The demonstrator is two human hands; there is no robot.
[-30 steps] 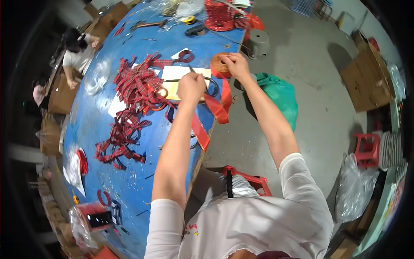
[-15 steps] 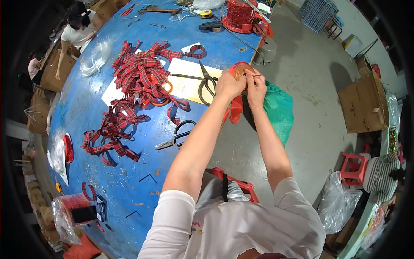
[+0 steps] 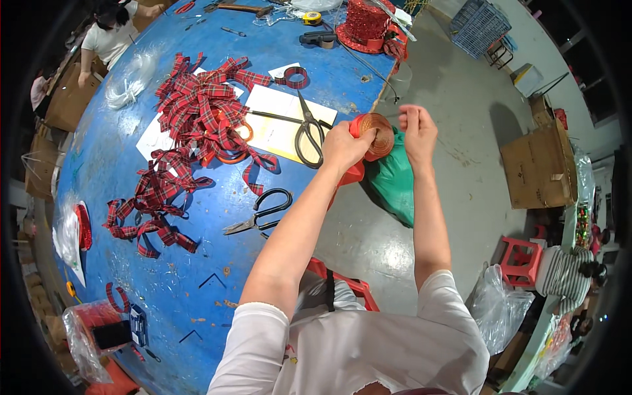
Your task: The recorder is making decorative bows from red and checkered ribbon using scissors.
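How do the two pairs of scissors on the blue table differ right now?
The upper scissors lie on a pale sheet of paper, blades pointing up and away from the person; the lower scissors lie straight on the blue table, blades pointing left. The upper pair sits just beside the left hand; the lower pair lies farther from it, nearer the person's body. Both have black handles and lie flat, untouched.

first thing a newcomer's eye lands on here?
Probably the heap of red tartan ribbon pieces sprawled over the round blue table. Next, the orange-red ribbon spool held up past the table's edge: the left hand grips it, and the right hand pinches something beside it.
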